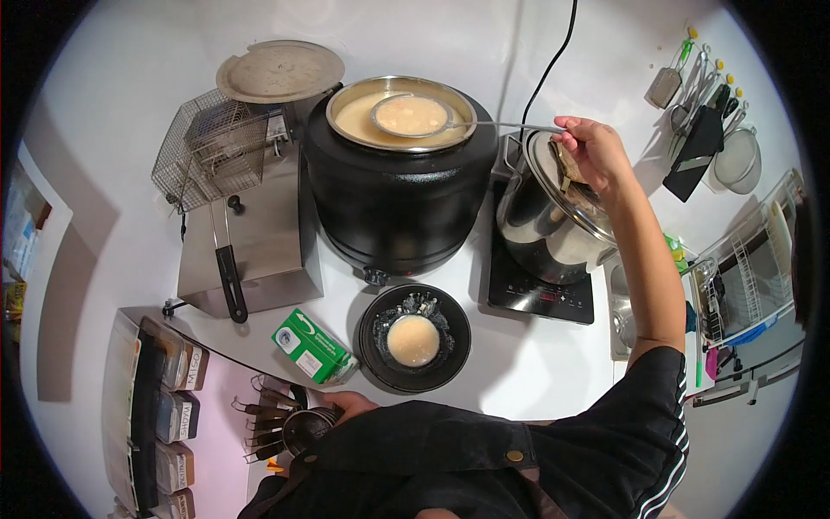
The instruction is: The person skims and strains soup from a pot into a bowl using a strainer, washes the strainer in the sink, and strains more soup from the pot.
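High on the right, my right hand (592, 147) is closed around the thin handle of a ladle (413, 116). Its round bowl is full of pale, cream-coloured broth. The ladle is over the steel-rimmed mouth of a black soup kettle (389, 190), which holds more of that broth. Below the kettle, a black bowl (370, 342) has a pool of pale liquid (413, 341) in it, with white bits on its inner wall. My left hand (350, 404) is low beside dark noodle baskets (309, 426); the apron and sleeve hide most of its fingers.
A lidded steel pot (553, 233) stands on an induction cooker (540, 303) at right. On the left are a fryer (251, 259), a wire basket (212, 143) and a round lid (281, 71). A green box (313, 346) touches the counter near the bowl. Utensils (700, 130) hang on the wall.
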Available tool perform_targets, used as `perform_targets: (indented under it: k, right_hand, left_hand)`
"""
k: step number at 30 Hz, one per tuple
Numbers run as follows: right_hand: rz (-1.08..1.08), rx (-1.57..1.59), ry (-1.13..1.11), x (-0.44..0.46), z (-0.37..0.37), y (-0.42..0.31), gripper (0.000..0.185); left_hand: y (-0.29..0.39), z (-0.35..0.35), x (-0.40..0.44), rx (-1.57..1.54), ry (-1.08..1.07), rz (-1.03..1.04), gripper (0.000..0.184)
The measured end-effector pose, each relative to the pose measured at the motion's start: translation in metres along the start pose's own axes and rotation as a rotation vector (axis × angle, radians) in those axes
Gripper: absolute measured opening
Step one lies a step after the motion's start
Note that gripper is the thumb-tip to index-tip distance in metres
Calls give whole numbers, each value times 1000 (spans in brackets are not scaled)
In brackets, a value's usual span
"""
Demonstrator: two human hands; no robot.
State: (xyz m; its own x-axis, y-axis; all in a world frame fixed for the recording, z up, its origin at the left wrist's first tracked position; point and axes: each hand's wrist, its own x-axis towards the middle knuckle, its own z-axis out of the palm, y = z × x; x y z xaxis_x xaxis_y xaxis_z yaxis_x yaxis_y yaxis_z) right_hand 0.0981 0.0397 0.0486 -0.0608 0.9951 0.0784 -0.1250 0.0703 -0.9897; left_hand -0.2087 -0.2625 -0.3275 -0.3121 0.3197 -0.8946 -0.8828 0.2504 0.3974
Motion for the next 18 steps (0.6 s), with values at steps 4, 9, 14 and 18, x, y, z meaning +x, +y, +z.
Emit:
perform_targets:
  k: [4, 9, 14, 18]
  right_hand:
    - [-23, 4, 12, 1, 1, 0, 17]
    - [-3, 16, 32, -3, 6, 1, 17]
    - [-19, 14, 30, 1, 3, 3, 18]
    - [-19, 9, 26, -3, 7, 0, 18]
  left_hand:
    - [-1, -2, 0, -2, 2, -1, 54]
    - [-2, -3, 0, 1, 6, -4, 54]
    - [-2, -4, -1, 4, 10, -3, 53]
    - [-2, -4, 0, 7, 11, -4, 53]
